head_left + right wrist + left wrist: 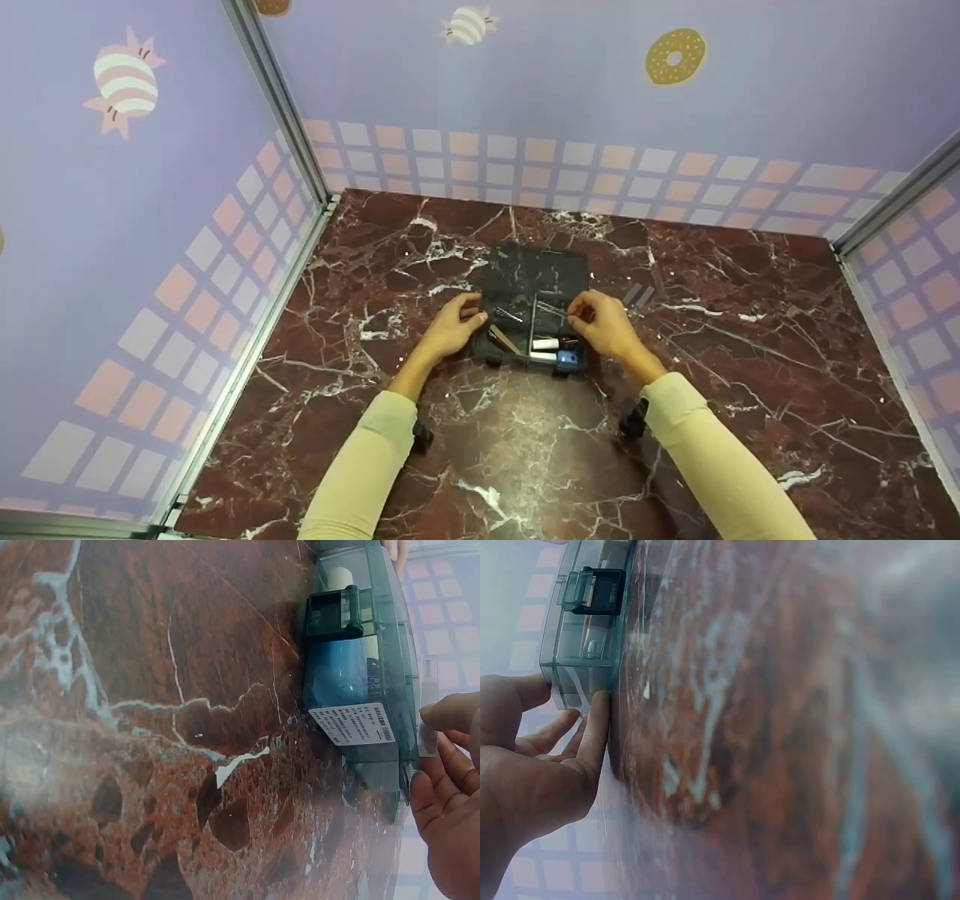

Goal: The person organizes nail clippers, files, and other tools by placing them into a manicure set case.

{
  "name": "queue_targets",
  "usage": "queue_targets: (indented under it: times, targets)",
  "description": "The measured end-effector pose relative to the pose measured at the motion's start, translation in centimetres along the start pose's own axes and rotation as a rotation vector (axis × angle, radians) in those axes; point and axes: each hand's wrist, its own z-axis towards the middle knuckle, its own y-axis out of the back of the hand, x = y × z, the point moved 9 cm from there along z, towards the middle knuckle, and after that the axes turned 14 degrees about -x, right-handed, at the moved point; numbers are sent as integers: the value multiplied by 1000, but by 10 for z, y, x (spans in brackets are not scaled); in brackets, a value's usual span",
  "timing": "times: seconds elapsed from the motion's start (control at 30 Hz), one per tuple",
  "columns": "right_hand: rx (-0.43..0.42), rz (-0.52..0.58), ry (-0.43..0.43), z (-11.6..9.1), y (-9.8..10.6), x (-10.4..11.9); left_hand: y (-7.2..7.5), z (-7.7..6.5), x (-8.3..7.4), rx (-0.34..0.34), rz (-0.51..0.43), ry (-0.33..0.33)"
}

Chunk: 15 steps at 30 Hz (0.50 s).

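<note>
A dark see-through plastic organizer box [531, 367] lies with its lid [536, 270] folded back. My left hand [452, 326] holds the box at its left side, the thumb near the rim and fingers against the outer wall. At the right side, my right hand [606, 324] pinches a clear plastic divider strip [429, 706] over the right compartment. Inside the box are a brown stick-like piece [504, 339], a dark-and-silver slim item [508, 315], white cylinders [545, 343] and a blue item [568, 358].
Two more translucent strips [639, 295] lie on the red marble-patterned table [480, 450], right of the box. Patterned panels [585, 90] with metal frame posts [277, 90] enclose the back and sides. A white label [352, 724] is on the box's side.
</note>
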Motion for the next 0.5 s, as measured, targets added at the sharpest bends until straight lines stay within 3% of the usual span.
queue_targets:
  times: [0.3, 0.5]
  targets:
    - [-80, -22, 11, 3, 17, -5, -2, 0, 2, 19, 6, 4]
    - [-105, -49, 5, 4, 39, -24, -1, 0, 1, 14, -3, 1]
